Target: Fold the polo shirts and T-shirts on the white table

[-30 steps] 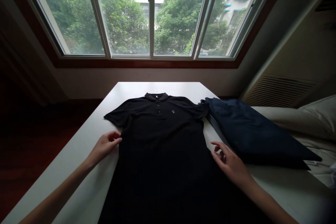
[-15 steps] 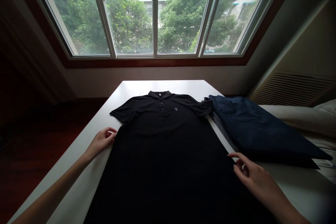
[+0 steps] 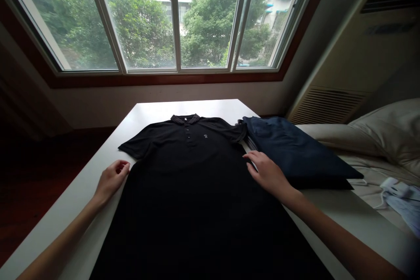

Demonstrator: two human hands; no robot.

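Note:
A black short-sleeved polo shirt lies spread face up, its collar at the far end and a small pale logo on the chest. At the shirt's left edge, just below the sleeve, my left hand is closed, thumb and fingertips pinched together at the fabric's edge. My right hand rests by the opposite edge below the right sleeve. Its fingers are apart, the fingertips over the fabric. The bottom of the shirt runs out of view.
The shirt lies on a white table. Folded dark blue garments are stacked at the right, touching the right sleeve. Beyond stand a window and a beige vented unit. Pale bedding or cushions and a light blue cloth lie at far right.
My right hand has moved up along the shirt's right edge toward the sleeve. My left hand stays by the left edge. The view has turned right, showing more of the cushions and cloth.

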